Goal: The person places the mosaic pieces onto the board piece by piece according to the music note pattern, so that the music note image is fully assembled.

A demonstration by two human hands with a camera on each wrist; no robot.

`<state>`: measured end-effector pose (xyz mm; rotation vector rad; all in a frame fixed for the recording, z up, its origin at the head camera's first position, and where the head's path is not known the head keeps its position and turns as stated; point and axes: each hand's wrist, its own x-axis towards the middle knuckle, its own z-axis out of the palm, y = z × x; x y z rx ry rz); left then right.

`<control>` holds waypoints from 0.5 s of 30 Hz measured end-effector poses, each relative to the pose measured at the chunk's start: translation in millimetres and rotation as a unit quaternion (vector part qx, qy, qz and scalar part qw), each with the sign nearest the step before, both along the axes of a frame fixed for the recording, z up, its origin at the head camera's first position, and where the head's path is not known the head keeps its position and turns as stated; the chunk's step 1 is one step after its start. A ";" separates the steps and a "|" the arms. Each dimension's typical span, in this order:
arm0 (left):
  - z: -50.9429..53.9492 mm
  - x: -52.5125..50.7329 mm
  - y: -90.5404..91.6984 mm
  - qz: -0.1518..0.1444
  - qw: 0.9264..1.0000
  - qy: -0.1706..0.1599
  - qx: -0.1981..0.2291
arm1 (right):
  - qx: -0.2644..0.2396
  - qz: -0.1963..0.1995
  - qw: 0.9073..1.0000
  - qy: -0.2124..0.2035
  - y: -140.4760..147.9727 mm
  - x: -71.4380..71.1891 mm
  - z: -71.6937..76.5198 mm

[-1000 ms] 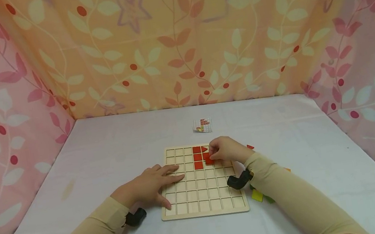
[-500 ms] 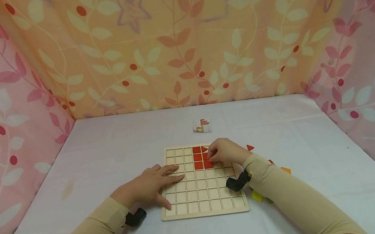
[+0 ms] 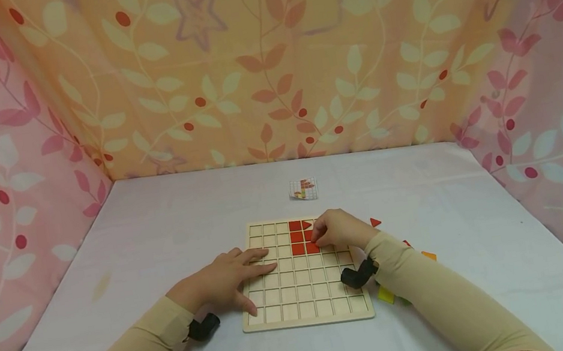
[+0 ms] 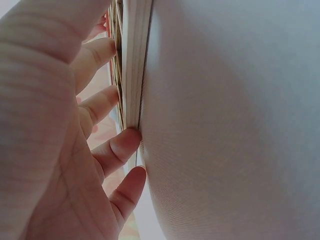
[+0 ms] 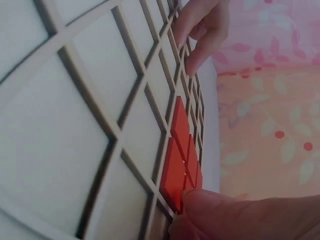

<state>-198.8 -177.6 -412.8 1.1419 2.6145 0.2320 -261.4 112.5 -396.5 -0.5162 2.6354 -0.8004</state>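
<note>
A wooden grid board (image 3: 309,321) lies on the white-covered table. My left hand (image 3: 223,278) rests on its left side with fingers spread; in the left wrist view two fingertips (image 4: 127,142) touch the board's edge. My right hand (image 3: 343,229) pinches the corner of a red square tile (image 3: 311,248) in the third row. In the right wrist view that tile (image 5: 172,175) sits in its cell, with my thumb (image 5: 210,205) at its corner. Several red squares (image 3: 297,237) and a red triangle tile (image 3: 306,225) occupy cells around it. My right hand hides cells at the upper right.
A small printed card (image 3: 303,190) with a coloured grid pattern lies behind the board. Right of the board are a loose red triangle (image 3: 375,222), an orange tile (image 3: 429,255) and a yellow tile (image 3: 385,294), partly hidden by my right sleeve (image 3: 428,281).
The red square in my right hand has gone from tilted over the cells to lying in the third row, beside another red square. My left hand has stayed in place.
</note>
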 end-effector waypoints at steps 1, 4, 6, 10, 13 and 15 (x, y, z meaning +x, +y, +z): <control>-0.2 0.1 -0.1 0.000 1.000 0.000 0.001 | 0.000 0.001 1.000 -0.001 1.2 0.0 0.9; -0.8 0.3 -0.3 -0.002 1.000 0.003 0.002 | -0.001 0.003 1.000 0.002 5.8 0.1 4.9; -1.3 0.3 -0.3 -0.003 1.000 0.006 0.001 | -0.004 0.005 1.000 0.004 10.1 0.1 8.8; -1.6 0.2 -0.1 -0.004 1.000 0.008 0.002 | -0.006 0.009 1.000 0.013 21.8 -1.6 15.1; -1.4 0.0 0.1 -0.004 1.000 0.007 0.002 | -0.010 -0.002 1.000 0.008 32.3 -2.0 19.9; -1.1 -0.2 0.2 -0.004 1.000 0.008 0.000 | -0.011 -0.011 1.000 0.003 39.9 -1.7 23.0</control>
